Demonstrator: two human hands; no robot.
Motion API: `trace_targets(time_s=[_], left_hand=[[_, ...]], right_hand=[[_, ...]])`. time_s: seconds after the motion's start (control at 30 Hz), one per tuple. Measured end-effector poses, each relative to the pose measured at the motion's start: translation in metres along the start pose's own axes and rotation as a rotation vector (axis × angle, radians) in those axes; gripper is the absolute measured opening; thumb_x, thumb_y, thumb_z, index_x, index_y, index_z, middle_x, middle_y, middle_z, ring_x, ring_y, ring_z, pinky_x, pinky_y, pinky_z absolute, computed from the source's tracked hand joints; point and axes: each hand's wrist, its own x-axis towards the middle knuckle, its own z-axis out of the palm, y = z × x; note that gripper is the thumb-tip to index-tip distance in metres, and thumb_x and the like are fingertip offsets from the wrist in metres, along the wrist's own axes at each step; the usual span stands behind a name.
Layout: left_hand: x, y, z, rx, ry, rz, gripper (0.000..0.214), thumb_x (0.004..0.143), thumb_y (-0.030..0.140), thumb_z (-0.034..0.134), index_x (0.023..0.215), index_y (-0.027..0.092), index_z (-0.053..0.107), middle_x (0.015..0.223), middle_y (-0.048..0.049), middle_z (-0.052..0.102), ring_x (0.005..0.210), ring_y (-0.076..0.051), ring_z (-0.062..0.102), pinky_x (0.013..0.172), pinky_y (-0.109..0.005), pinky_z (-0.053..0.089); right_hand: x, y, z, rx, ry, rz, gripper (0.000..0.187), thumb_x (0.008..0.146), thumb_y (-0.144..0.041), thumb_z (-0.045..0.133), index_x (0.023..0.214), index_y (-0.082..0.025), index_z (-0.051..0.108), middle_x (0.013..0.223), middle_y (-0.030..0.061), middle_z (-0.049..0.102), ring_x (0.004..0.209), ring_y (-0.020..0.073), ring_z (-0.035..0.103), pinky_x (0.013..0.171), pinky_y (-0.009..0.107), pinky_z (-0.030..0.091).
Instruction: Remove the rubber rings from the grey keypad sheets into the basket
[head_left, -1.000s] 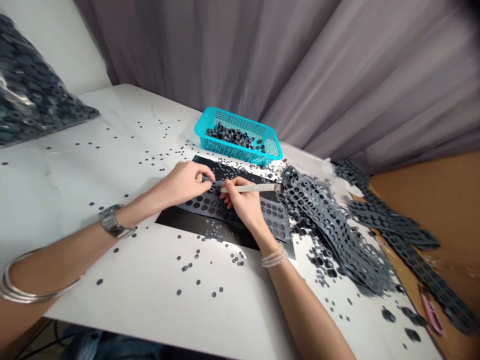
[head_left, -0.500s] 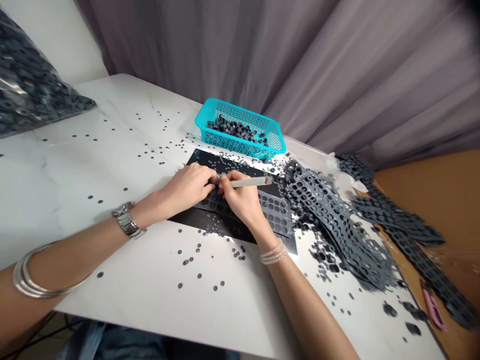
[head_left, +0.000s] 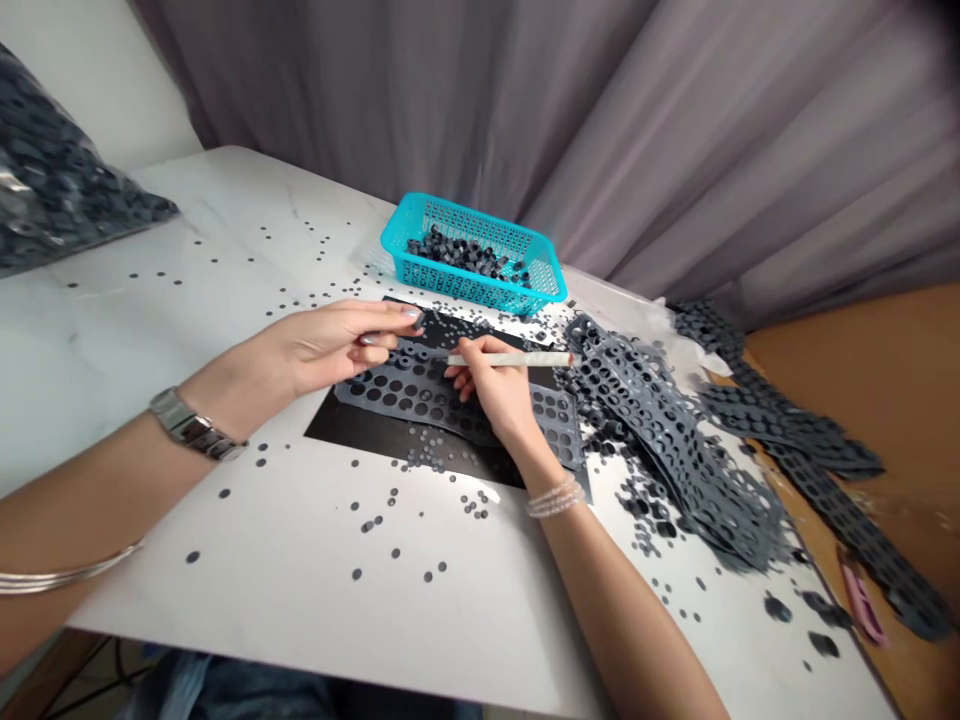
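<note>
My right hand is shut on a slim pale stick, which lies level with its tip just left of my fingers. The hand rests over a grey perforated sheet with rows of round holes. Some holes still hold dark discs. The sheet lies on a black mat, and loose discs are scattered across it. My left hand hovers at the sheet's far edge, fingers loosely curled and apart from the stick. I see nothing in it.
A teal plastic basket of dark discs stands beyond the mat. A plastic bag of discs lies at far left. A heap of perforated sheets lies right, with more strips and a pink item on a tan surface.
My left hand has drawn back left, away from the stick's tip, and its fingers have opened slightly. The stick and my right hand have shifted slightly right.
</note>
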Motion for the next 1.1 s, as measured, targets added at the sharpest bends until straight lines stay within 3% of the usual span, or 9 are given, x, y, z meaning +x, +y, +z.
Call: trace_targets(time_s=[0.13,0.33,0.6,0.7,0.8,0.9,0.97,1.1], left_hand=[[0.008,-0.01,0.001,-0.234,-0.033,-0.162,0.005,0.081,0.01,0.071,0.079,0.014,0.068,0.085,-0.0064,0.062,0.049,-0.001,0.035,0.037,-0.012,0.033],[0.008,-0.015,0.005,-0.393,-0.058,-0.191,0.004,0.084,0.007,0.069,0.082,0.011,0.069,0.083,-0.0064,0.061,0.052,0.0,0.041,0.039,-0.009,0.037],[0.007,-0.015,0.01,-0.511,-0.025,-0.216,0.007,0.086,0.007,0.064,0.081,0.011,0.067,0.102,-0.0157,0.065,0.09,-0.013,0.065,0.058,-0.011,0.051],[0.003,-0.01,0.014,-0.515,-0.005,-0.204,0.017,0.079,-0.004,0.057,0.081,0.01,0.066,0.107,-0.0187,0.065,0.103,-0.018,0.066,0.063,-0.013,0.053],[0.004,-0.007,0.013,-0.48,0.065,-0.141,0.03,0.063,-0.008,0.05,0.079,0.011,0.066,0.093,-0.0144,0.064,0.089,-0.016,0.066,0.052,-0.016,0.047],[0.009,-0.007,0.009,-0.245,0.091,-0.035,0.019,0.062,0.005,0.054,0.074,0.013,0.067,0.07,-0.0055,0.055,0.055,-0.009,0.049,0.039,-0.022,0.029],[0.013,-0.009,0.007,0.133,0.12,0.09,0.009,0.069,0.017,0.061,0.073,0.015,0.068,0.06,-0.0002,0.049,0.047,-0.008,0.033,0.041,-0.026,0.021],[0.018,-0.014,0.011,1.007,0.161,0.375,0.02,0.072,0.029,0.069,0.087,0.018,0.076,0.053,0.0029,0.049,0.052,-0.012,0.042,0.055,-0.03,0.032]], right_hand=[[0.002,0.001,-0.004,0.105,0.074,-0.005,0.026,0.081,-0.043,0.064,0.07,-0.02,0.059,0.06,-0.001,0.065,0.046,0.0096,0.052,0.041,0.02,0.043],[0.001,0.003,-0.003,0.141,0.097,0.02,0.027,0.079,-0.045,0.066,0.07,-0.02,0.061,0.059,-0.0004,0.066,0.046,0.0102,0.053,0.041,0.021,0.042],[0.0,0.004,-0.002,0.149,0.075,0.017,0.028,0.079,-0.046,0.066,0.07,-0.02,0.061,0.059,0.0001,0.066,0.046,0.011,0.053,0.042,0.022,0.043],[0.001,0.003,-0.001,0.147,0.074,0.013,0.027,0.079,-0.045,0.066,0.068,-0.02,0.06,0.059,0.0,0.065,0.046,0.011,0.053,0.042,0.022,0.043],[0.004,0.003,0.002,0.094,0.068,-0.005,0.028,0.081,-0.046,0.064,0.069,-0.021,0.058,0.059,-0.0007,0.064,0.047,0.0109,0.054,0.043,0.022,0.044],[0.007,0.005,0.007,-0.007,0.031,-0.047,0.03,0.083,-0.046,0.06,0.068,-0.021,0.056,0.058,-0.0011,0.063,0.044,0.0103,0.052,0.042,0.022,0.043],[0.009,0.006,0.009,-0.079,0.004,-0.069,0.031,0.085,-0.045,0.059,0.066,-0.021,0.056,0.057,-0.001,0.063,0.043,0.0101,0.051,0.041,0.022,0.042],[0.011,0.009,0.01,-0.205,-0.015,-0.125,0.033,0.087,-0.043,0.057,0.063,-0.02,0.056,0.057,0.0,0.064,0.043,0.0106,0.052,0.043,0.022,0.041]])
